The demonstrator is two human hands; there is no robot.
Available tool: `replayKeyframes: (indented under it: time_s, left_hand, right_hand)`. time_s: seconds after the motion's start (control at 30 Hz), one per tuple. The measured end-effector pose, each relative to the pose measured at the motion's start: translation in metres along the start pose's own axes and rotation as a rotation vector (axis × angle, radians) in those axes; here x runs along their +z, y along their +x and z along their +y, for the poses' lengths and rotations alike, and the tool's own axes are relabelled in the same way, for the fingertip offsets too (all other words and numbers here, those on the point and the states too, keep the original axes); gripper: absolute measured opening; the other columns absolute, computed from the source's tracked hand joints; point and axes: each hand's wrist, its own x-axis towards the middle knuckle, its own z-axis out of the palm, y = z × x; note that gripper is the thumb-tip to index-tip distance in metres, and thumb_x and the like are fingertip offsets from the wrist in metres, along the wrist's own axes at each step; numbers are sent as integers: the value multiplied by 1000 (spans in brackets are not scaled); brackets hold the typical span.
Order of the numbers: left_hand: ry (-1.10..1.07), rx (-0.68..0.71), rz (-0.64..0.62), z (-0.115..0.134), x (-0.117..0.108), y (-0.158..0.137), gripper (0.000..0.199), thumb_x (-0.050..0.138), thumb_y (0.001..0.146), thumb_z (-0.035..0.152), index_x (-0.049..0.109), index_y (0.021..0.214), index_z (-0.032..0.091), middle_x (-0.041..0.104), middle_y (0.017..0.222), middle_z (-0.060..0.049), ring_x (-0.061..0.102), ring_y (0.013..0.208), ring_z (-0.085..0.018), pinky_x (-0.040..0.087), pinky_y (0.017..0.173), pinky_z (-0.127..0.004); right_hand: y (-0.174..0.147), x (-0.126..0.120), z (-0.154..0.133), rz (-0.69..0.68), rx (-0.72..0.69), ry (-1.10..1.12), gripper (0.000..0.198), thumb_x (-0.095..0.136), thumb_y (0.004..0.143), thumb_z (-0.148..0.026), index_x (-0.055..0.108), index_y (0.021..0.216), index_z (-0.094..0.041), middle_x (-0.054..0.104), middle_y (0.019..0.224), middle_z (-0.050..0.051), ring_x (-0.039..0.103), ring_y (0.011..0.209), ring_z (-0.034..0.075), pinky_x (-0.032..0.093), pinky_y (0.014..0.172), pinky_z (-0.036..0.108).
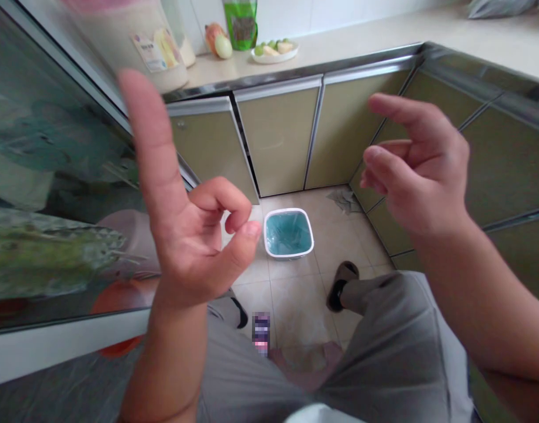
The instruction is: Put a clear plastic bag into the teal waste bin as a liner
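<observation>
My left hand (190,247) is raised at the left with the index finger stretched upward. Its other fingers curl in, and the thumb stands apart, with nothing held. On the right my right hand (432,170) is also in the air and empty, the index finger pointing left above a separate thumb. Between and below both hands, a small waste bin (289,255) with a white rim and a bluish-green inside stands on the tiled floor; a clear liner appears to lie in it. Neither hand touches the bin.
Cabinets (278,138) line the back and right under a pale counter (357,35). On it are a plate of fruit (275,57), a green pouch (241,26), onions (220,44) and a large plastic container (123,44). A glass panel (62,147) borders the left. My slippered foot (337,288) is below.
</observation>
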Motion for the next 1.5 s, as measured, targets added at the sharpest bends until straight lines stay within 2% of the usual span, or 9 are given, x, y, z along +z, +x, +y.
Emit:
replayKeyframes:
  time_s: [0.1,0.23,0.33,0.8,0.97,1.1,1.2,1.37,1.5]
  left_hand:
    - [-5,9,-17,-61,27,15,95,61,97,31,-3,167,43,63,106,-1,61,74,-13,45,58,-23]
    - [-57,-233,4,-173,70,25,110,68,87,13,-2,169,33,67,87,3,52,60,-8,43,60,-21]
    - [-104,-349,-3,-213,80,15,110,69,84,9,3,169,30,69,83,3,48,56,-8,42,60,-22]
    - [-94,-359,-25,-189,46,-10,96,71,85,12,22,166,26,68,86,3,45,58,-6,37,59,-20]
    - [-74,-379,46,-142,30,-34,50,70,89,27,60,137,20,64,81,1,52,65,-9,42,63,-21]
    - [-28,-501,-16,-120,22,-79,25,67,92,36,69,108,18,64,79,0,58,71,-12,46,69,-23]
    - [79,-637,-221,-137,29,-111,18,63,91,35,68,89,18,64,75,0,57,70,-13,45,67,-24]
    - [390,-768,-827,-183,45,-142,10,62,85,25,71,88,22,66,74,1,58,67,-14,38,61,-25]
    - [490,-827,-1024,-202,53,-159,21,62,88,28,75,105,26,75,94,-2,67,83,-19,43,70,-27]
  right_hand:
    - [-9,29,35,-50,38,-68,86,72,93,-34,25,166,-39,55,148,10,53,56,6,44,47,24]
    - [-20,71,154,-300,254,-42,112,75,87,-33,1,171,-25,69,127,13,56,58,9,46,47,22]
    - [-31,83,208,-330,300,-24,113,74,88,-31,-3,171,-22,72,116,11,60,61,11,47,49,22]
    - [-47,63,185,-283,271,-100,105,77,85,-34,15,169,-20,74,105,7,55,61,11,47,54,23]
    - [-76,52,156,-169,261,-250,57,68,93,-40,59,145,-20,70,81,2,52,58,13,45,56,26]
    - [-105,48,146,-210,258,-360,29,58,98,-38,76,109,-18,66,68,1,56,58,13,42,60,25]
    - [-123,54,167,-433,360,-478,27,58,97,-36,76,110,-21,72,76,2,63,66,15,42,63,25]
    - [-156,82,226,-978,538,-706,25,60,94,-32,77,111,-28,79,97,4,71,88,22,45,70,27]
    - [-184,103,255,-1114,540,-756,31,59,94,-29,75,121,-28,78,111,9,72,101,28,49,79,31]
